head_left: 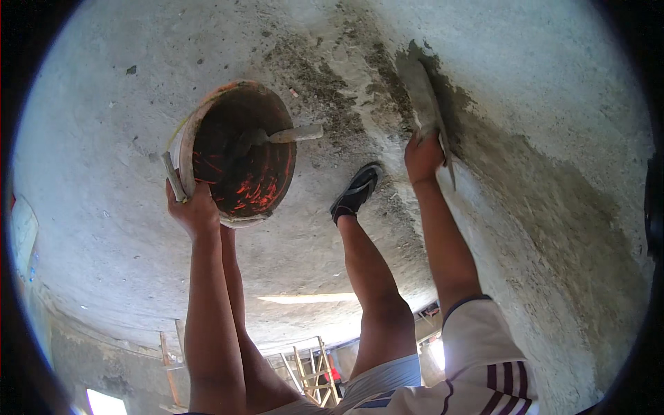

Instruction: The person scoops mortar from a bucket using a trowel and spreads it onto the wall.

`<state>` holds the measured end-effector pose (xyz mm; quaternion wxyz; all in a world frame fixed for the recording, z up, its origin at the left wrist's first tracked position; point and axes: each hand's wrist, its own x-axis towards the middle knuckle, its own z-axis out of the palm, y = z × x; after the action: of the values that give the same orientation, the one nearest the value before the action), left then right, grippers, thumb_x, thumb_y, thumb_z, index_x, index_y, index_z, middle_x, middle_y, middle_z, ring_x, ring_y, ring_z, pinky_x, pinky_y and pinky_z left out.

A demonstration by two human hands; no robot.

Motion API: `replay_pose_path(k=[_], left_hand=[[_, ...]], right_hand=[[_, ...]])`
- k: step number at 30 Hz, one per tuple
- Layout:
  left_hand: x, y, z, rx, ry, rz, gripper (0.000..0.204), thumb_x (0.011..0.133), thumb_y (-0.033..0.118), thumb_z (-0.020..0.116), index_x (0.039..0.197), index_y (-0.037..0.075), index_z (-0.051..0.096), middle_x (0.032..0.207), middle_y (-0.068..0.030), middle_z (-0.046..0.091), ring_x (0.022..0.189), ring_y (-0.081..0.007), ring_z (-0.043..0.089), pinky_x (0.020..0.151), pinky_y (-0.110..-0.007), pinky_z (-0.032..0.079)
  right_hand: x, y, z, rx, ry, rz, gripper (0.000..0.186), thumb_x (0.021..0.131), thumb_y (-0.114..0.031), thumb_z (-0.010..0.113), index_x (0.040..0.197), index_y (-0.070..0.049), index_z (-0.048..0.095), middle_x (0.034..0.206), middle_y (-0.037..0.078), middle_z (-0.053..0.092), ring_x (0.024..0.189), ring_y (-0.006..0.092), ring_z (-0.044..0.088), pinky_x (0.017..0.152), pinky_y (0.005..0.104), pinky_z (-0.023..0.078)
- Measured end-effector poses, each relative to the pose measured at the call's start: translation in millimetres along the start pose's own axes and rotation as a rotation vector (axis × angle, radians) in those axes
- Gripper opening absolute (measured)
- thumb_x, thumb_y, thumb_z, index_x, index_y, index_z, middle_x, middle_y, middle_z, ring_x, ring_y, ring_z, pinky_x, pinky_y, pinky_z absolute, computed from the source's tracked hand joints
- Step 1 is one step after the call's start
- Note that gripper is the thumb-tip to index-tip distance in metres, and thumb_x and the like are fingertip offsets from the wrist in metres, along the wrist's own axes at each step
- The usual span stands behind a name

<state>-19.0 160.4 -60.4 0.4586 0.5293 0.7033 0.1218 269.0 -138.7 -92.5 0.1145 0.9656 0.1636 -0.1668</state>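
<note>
At left, my left hand [194,213] is closed on the near left side of a bucket [185,149], by a pale grip-like piece [172,176] at the rim. The bucket is tilted, so its dark, mortar-stained inside with orange-red streaks shows. A small trowel [297,133] leans in it, its pale handle sticking out over the right rim and its blade on grey mortar. My right hand [424,158] is closed round a long, flat plastering trowel [419,86], whose blade lies along the foot of the wall at the edge of a wet, dark patch.
A rough wall [553,90] rises on the right, with a damp grey band [539,173] along it. Mortar crumbs [315,79] lie on the concrete floor [138,256]. My sandalled foot [360,188] stands between the bucket and the wall. A wooden frame [315,370] stands behind.
</note>
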Motion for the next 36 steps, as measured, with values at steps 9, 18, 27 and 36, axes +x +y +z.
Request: replay_pose_path(k=[9, 18, 27, 36], left_hand=[[1.4, -5.4, 2.1, 0.018, 0.001, -0.035, 0.034, 0.065, 0.005, 0.055, 0.098, -0.001, 0.058, 0.088, -0.0082, 0.060, 0.079, -0.0205, 0.057, 0.077, -0.032, 0.046], [-7.7, 0.0, 6.4, -0.015, -0.005, -0.053, 0.033, 0.066, 0.003, 0.054, 0.099, 0.000, 0.058, 0.089, -0.0069, 0.060, 0.080, -0.0189, 0.057, 0.077, -0.030, 0.045], [-4.8, -0.6, 3.7, -0.007, 0.003, -0.050, 0.036, 0.065, 0.004, 0.055, 0.101, 0.000, 0.058, 0.088, -0.0069, 0.060, 0.079, -0.0184, 0.056, 0.077, -0.030, 0.045], [-7.1, -1.9, 1.9, 0.017, 0.018, -0.027, 0.034, 0.065, 0.006, 0.055, 0.098, -0.001, 0.059, 0.087, -0.0072, 0.060, 0.079, -0.0187, 0.056, 0.076, -0.030, 0.045]], right_hand=[[13.9, 2.6, -1.3, -0.032, 0.048, -0.056, 0.030, 0.085, -0.026, 0.059, 0.098, 0.001, 0.054, 0.069, 0.023, 0.061, 0.061, 0.0434, 0.060, 0.056, 0.0521, 0.048], [15.8, 5.0, -7.1, -0.035, 0.086, -0.151, 0.043, 0.088, -0.030, 0.056, 0.109, 0.007, 0.051, 0.075, 0.025, 0.062, 0.066, 0.0411, 0.062, 0.059, 0.0474, 0.050], [-5.1, -6.6, -2.6, 0.190, 0.189, -0.104, 0.030, 0.086, -0.027, 0.060, 0.094, 0.002, 0.056, 0.079, 0.027, 0.059, 0.077, 0.0460, 0.058, 0.065, 0.0507, 0.045], [-7.7, 13.1, -10.1, 0.279, 0.227, -0.151, 0.029, 0.086, -0.026, 0.059, 0.094, 0.002, 0.055, 0.083, 0.027, 0.061, 0.077, 0.0446, 0.059, 0.067, 0.0503, 0.046]])
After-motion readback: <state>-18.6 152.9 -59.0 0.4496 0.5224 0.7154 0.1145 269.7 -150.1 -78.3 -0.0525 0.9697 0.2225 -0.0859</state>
